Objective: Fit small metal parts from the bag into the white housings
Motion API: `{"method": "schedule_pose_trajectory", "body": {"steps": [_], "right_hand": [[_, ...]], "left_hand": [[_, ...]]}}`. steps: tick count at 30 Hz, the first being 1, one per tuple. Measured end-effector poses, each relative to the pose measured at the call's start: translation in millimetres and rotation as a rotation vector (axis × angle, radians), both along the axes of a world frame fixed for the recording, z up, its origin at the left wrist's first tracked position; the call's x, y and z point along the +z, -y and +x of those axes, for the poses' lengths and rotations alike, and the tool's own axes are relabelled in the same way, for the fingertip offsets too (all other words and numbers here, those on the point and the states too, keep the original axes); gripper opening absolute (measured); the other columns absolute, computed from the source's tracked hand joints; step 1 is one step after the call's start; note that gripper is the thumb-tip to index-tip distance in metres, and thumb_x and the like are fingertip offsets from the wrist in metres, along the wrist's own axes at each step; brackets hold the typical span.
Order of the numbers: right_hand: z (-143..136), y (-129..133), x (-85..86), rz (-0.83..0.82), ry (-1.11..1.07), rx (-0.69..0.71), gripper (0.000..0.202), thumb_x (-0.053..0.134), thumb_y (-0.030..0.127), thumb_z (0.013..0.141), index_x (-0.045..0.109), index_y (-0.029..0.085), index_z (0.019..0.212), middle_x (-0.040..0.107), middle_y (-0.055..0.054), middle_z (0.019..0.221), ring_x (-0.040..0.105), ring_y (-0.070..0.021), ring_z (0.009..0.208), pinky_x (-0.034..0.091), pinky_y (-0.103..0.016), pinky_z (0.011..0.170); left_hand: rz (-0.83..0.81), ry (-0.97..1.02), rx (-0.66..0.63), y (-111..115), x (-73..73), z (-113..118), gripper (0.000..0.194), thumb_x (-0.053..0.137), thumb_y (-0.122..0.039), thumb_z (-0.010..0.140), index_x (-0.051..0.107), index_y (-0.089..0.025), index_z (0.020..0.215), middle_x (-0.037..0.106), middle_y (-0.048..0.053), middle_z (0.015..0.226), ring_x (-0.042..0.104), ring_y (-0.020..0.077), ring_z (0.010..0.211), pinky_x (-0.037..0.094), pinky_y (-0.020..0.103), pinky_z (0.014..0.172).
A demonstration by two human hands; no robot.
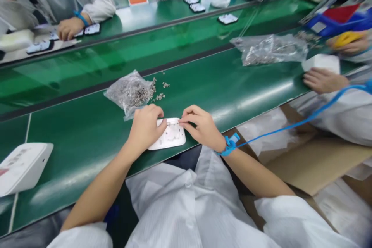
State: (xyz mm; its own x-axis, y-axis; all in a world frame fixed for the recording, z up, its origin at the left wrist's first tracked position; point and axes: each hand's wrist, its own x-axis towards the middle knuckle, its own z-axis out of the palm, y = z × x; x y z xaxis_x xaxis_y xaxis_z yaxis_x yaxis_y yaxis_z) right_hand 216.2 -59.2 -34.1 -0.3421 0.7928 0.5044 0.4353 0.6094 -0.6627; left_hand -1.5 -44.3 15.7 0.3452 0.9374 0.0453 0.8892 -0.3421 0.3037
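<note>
A white plastic housing panel (174,136) with rounded corners and small marks or holes lies on the green work surface in front of me. My left hand (147,126) grips its left side, thumb on the face and fingers curled over the far edge. At the panel's upper right, my right hand (199,124) has thumb and forefinger pinched together; whatever is between the fingertips is too small to make out. Just beyond my left hand lies a clear plastic bag (129,91) of small metal parts, some of them spilled (159,96) beside it.
A white device (26,166) stands at the left. Another bag of metal parts (270,48) lies at the back right, near a co-worker's hand (325,80) on a white box (322,63). A blue cord (290,126) runs rightward from my wrist. A cardboard box (316,162) sits below the edge.
</note>
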Motion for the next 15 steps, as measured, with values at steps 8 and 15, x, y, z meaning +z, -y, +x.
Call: {"method": "schedule_pose_trajectory", "body": {"steps": [8,15], "right_hand": [[-15.1,5.9,-10.1,-0.189,-0.013,-0.027,0.011,0.067,0.013,0.091,0.073,0.02,0.085,0.069,-0.004,0.091,0.065,-0.0178,0.086,0.051,-0.032,0.075],[-20.9,-6.8,-7.7,-0.256,0.015,-0.035,0.011,0.071,0.01,0.085,0.069,0.019,0.08,0.063,-0.002,0.086,0.059,-0.0145,0.075,0.045,-0.029,0.069]], "left_hand": [[-0.039,0.117,-0.07,0.5,-3.0,2.8,0.01,0.055,-0.014,0.09,0.06,-0.02,0.083,0.068,0.005,0.093,0.063,0.0211,0.091,0.038,0.035,0.079],[-0.053,0.061,-0.097,1.5,-9.1,5.6,0.006,0.06,-0.017,0.09,0.062,-0.02,0.085,0.07,0.005,0.097,0.061,0.0232,0.092,0.035,0.036,0.076]]}}
